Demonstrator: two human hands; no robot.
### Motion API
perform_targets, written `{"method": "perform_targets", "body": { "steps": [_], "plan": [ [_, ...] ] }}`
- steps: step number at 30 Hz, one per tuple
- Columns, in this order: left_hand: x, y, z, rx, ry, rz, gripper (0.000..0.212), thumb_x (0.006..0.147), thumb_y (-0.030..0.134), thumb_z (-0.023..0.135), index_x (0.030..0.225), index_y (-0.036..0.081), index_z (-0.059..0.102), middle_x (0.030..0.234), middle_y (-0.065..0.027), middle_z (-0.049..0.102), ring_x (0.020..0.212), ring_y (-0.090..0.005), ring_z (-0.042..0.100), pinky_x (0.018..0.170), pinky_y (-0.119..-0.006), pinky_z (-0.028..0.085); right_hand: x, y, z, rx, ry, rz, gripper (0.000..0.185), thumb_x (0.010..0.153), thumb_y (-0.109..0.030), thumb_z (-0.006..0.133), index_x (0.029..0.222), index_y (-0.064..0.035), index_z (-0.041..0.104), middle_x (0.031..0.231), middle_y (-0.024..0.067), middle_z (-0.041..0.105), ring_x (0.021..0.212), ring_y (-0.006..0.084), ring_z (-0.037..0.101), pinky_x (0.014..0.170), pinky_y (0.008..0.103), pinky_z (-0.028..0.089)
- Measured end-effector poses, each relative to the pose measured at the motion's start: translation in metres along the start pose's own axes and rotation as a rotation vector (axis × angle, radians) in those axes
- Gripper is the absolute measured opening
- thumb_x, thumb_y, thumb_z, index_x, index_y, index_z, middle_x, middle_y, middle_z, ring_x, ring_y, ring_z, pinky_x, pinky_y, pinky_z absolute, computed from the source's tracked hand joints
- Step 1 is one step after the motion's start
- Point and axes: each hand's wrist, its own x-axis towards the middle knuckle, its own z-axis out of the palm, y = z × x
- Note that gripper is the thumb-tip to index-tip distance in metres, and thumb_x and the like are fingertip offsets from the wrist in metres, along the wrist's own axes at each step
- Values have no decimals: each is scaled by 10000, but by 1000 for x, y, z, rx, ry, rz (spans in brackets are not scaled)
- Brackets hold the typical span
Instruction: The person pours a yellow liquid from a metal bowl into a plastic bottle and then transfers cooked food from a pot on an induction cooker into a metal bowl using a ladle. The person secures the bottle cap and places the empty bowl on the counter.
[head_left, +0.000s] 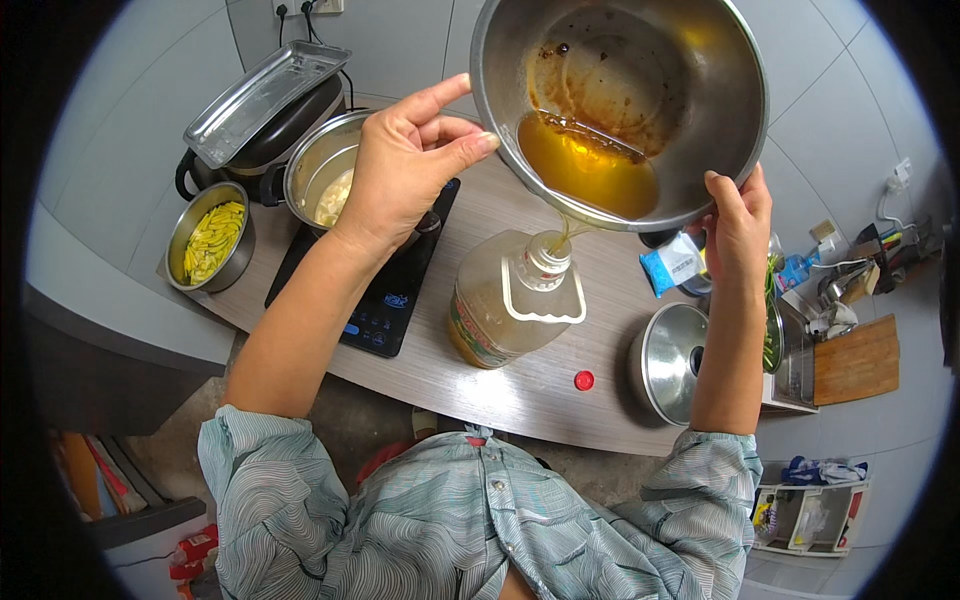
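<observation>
Both my hands hold a metal bowl (637, 67) tilted high over the table. My left hand (412, 150) pinches its left rim between thumb and fingers; my right hand (739, 217) grips its lower right rim. Amber oil (592, 169) with dark residue lies in the bowl, and a thin stream runs over the rim into the mouth of a large plastic jug (499, 285) just below. The jug stands upright, with a white handle (544, 319) at its neck and some amber liquid low inside. A red cap (583, 380) lies on the table right of the jug.
An induction cooktop (382, 307) with a metal pot (315, 161) is at left, beside a bowl of sliced green-yellow vegetable (214, 232). Behind, a metal tray (266, 97) rests on a dark appliance. At right are a lidded metal pot (671, 360), a blue-white packet (671, 262) and a wooden cutting board (855, 360).
</observation>
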Motion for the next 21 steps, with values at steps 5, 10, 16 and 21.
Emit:
{"method": "perform_targets", "body": {
  "steps": [5,10,16,21],
  "plan": [
    [-1,0,0,-2,4,-4,559,776,-12,698,1277,-56,453,850,-82,679,784,-79,629,732,-197,516,0,1,0,-7,-6,-8,310,809,-78,495,1099,29,468,778,91,598,488,97,551,399,205,470],
    [-1,0,0,18,5,4,547,776,-11,698,1270,-50,466,846,-80,679,776,-73,626,725,-193,515,-2,0,1,-9,4,-14,318,810,-78,494,1107,31,466,781,93,596,485,98,550,398,204,470],
    [-2,-1,0,5,12,5,540,776,-11,697,1268,-38,476,841,-78,681,768,-70,625,718,-193,516,-4,0,2,-12,11,-16,330,810,-76,493,1120,31,460,789,95,594,485,99,548,394,202,467],
    [-3,-2,0,0,14,11,530,775,-9,697,1263,-24,490,833,-75,684,758,-65,624,712,-194,518,-4,1,2,2,5,-24,330,811,-73,489,1123,30,458,787,93,592,485,99,549,391,202,467]
  ]
}}
